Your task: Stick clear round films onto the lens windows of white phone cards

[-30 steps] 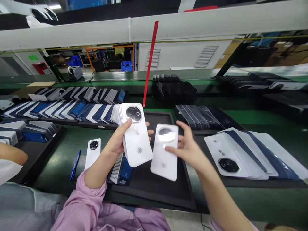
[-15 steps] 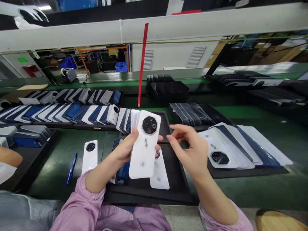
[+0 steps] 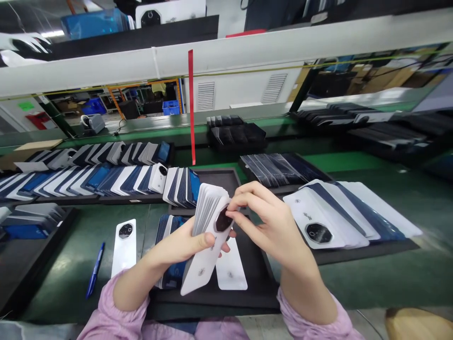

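My left hand [image 3: 193, 243] grips a stack of white phone back covers [image 3: 208, 200], held tilted and fanned above the tray, thumb across the front one. My right hand [image 3: 272, 222] is closed, thumb and forefinger pinching the front cover's upper right edge beside its dark camera window [image 3: 222, 219]. Beneath them, one white back cover [image 3: 231, 271] lies on the black tray [image 3: 256, 250]. A row of blue and white covers [image 3: 170, 226] stands partly behind my left wrist. To the left, a single white cover [image 3: 124, 250] lies on the green bench.
A blue pen [image 3: 95, 270] lies at left. Fanned white and dark blue covers [image 3: 318, 212] rest on a black pad at right. Filled trays of covers [image 3: 116, 179] line the back left. Dark sheets [image 3: 279, 170] lie in a tray behind my right hand. Red tape [image 3: 191, 108] hangs ahead.
My right hand has moved left and now pinches the front cover's edge. My left hand has turned the stack, so its fanned edges show. The view has shifted slightly.
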{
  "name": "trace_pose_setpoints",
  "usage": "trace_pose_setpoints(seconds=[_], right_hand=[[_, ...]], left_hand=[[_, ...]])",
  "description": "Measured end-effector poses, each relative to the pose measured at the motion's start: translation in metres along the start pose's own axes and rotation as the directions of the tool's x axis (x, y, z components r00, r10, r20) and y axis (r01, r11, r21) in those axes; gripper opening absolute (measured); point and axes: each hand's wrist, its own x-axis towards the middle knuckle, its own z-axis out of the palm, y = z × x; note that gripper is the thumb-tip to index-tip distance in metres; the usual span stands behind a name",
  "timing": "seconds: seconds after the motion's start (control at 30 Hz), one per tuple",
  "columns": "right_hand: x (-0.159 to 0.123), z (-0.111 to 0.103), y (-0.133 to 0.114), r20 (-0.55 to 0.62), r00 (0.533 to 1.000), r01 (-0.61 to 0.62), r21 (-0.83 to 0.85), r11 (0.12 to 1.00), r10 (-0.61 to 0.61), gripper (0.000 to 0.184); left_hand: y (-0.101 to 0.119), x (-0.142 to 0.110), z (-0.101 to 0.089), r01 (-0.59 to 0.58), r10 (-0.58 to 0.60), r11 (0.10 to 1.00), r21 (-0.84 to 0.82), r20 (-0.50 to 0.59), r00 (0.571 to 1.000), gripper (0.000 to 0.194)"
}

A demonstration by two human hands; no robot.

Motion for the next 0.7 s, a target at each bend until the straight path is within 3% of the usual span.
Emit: trace_pose_setpoints(seconds=[0.4,0.7], right_hand=[[0.000,-0.010,0.004,-0.011,0.998,0.059,0.073,0.996,-0.058,0.014],[0.003,-0.012,0.002,0.072,0.991,0.114,0.039,0.993,-0.117,0.018]], left_hand=[[-0.003,-0.005,-0.002,0.027,-0.031,0.997,0.074,0.054,0.998,0.082],[-0.004,-0.002,-0.003,0.009,-0.015,0.994,0.109,0.055,0.998,0.085]])
